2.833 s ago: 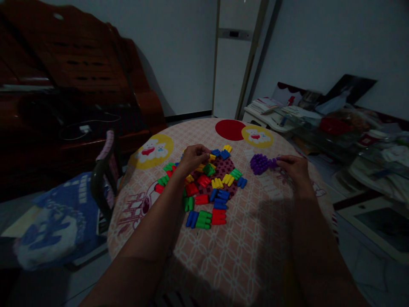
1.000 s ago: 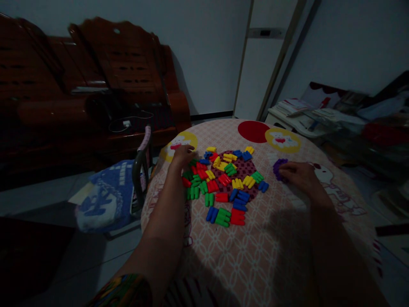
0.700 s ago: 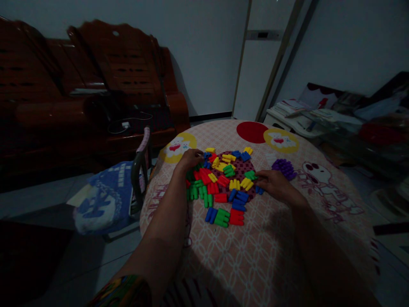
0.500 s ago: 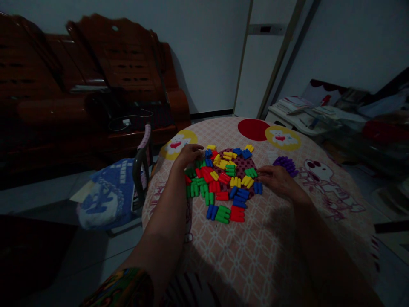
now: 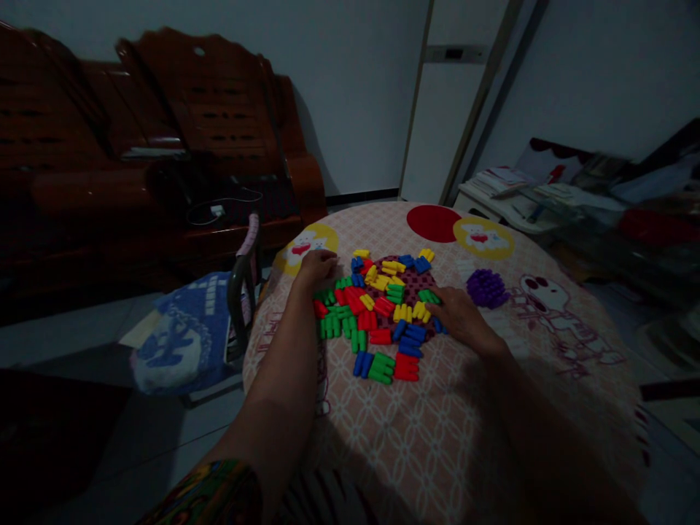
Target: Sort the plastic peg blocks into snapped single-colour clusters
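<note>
Right hand [image 5: 459, 319] at the pile's three o'clock: your fingertips met the green block [image 5: 429, 296], grip unclear. Purple block cluster [image 5: 486, 289] sat at your knuckles' two o'clock; an outward wrist swing could have bumped it. Left hand [image 5: 317, 270], ten o'clock, had curled fingers, hold unclear; a low forearm could have dragged the nearby green blocks [image 5: 329, 327].

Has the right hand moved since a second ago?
Yes, the right hand went left: its fingers, once right of the red circle, are now below it in view.
</note>
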`<state>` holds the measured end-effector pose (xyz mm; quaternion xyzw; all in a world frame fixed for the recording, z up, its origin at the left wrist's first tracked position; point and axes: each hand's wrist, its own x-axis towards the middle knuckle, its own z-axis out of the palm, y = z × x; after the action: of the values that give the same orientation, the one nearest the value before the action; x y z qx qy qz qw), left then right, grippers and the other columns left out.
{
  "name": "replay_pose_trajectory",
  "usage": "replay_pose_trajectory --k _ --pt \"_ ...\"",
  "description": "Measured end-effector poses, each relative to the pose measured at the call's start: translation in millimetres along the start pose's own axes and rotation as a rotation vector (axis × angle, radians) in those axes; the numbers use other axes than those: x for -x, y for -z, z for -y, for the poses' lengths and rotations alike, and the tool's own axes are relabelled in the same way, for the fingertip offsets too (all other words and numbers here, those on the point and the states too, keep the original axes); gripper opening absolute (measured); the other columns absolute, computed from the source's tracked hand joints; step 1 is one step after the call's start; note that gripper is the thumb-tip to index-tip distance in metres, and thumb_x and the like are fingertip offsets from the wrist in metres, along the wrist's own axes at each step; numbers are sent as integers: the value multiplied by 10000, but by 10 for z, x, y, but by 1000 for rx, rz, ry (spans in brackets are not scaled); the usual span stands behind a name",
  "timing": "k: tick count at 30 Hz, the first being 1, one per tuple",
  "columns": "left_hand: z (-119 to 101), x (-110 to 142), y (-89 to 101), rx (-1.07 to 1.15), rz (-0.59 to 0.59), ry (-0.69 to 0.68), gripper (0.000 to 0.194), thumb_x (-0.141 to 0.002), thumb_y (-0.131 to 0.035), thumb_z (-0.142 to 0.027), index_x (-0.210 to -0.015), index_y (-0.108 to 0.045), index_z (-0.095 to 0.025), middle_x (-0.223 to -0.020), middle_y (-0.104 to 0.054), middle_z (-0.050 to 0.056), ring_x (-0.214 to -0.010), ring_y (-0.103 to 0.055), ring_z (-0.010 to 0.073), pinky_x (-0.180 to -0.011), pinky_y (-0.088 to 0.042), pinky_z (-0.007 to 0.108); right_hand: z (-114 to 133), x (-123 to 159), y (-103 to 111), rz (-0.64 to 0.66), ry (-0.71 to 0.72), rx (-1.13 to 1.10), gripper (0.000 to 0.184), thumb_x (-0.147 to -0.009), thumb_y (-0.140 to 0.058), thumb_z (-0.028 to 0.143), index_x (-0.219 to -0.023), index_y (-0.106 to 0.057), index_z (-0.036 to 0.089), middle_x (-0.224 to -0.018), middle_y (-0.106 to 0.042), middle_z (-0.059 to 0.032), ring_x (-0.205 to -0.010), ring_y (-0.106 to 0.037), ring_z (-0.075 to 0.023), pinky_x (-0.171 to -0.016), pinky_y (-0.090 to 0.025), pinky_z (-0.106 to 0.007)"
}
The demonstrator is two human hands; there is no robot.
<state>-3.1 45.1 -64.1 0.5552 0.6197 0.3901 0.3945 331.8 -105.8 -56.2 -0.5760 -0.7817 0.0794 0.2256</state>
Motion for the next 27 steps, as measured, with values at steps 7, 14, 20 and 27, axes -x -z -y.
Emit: replay_pose_trajectory --k 7,14,20,27 --pt "-254 63 -313 -256 245 -303 295 -710 -696 -326 -948 -803 -190 -979 -793 63 -914 -698 241 -835 -533 310 220 -33 -38 98 149 -338 408 -938 -599 402 -1307 -670 243 -1239 -727 -84 -1097 -680 -267 -956 -511 -406" --pt "-191 58 -273 -279 221 -339 339 -762 -653 -396 -978 -811 -189 -967 -795 58 -895 -700 238 -784 -517 285 182 -67 8 -79 84 -302 331 -895 -618 277 -1190 -739 188 -1172 -745 -117 -1068 -689 -263 -949 -526 -405" --pt "-128 71 -256 -27 246 -221 275 -740 -683 -339 -917 -795 -162 -905 -789 58 -833 -698 209 -770 -537 286 55 -57 73 -231 -73 -303 311 -875 -587 277 -1122 -767 220 -1119 -763 -94 -1012 -712 -245 -919 -554 -389" --pt "-79 51 -272 236 286 -110 190 -701 -727 -257 -848 -767 -145 -868 -779 67 -801 -709 186 -828 -565 328 17 -34 -14 -172 -107 -326 318 -882 -565 290 -1111 -775 224 -1131 -770 -78 -1029 -720 -255 -939 -551 -407"
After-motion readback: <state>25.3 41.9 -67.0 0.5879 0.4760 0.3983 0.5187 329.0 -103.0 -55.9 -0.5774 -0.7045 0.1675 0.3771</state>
